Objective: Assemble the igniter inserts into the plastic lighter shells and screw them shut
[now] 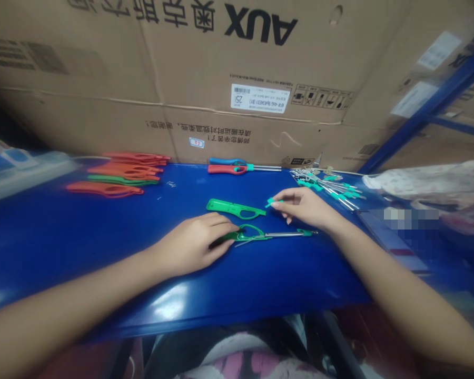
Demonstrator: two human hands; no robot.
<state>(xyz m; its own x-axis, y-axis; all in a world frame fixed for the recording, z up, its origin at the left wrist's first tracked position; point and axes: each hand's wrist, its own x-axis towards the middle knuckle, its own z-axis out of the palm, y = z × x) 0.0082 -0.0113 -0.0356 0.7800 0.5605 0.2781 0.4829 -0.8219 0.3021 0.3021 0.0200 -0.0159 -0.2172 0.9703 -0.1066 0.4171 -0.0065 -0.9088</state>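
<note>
My left hand [199, 243] is closed around the handle end of a green lighter half [256, 232], low over the blue table. A metal tube [286, 234] runs from that half to the right, with a green piece near its tip and a thin wire by the handle. Between the fingertips of my right hand [300, 208] is a small teal plastic piece [269, 202], pinched above the tube. Just behind my left hand lies another green handle half [237, 208], its hollow inner side facing up.
Orange and green handle shells [118, 179] are stacked at left. A blue lighter [225, 161] and a red lighter [226, 169] lie against the cardboard box [181, 63]. Several metal tubes with teal parts [335, 189] are heaped at right, near patterned cloth [406, 179].
</note>
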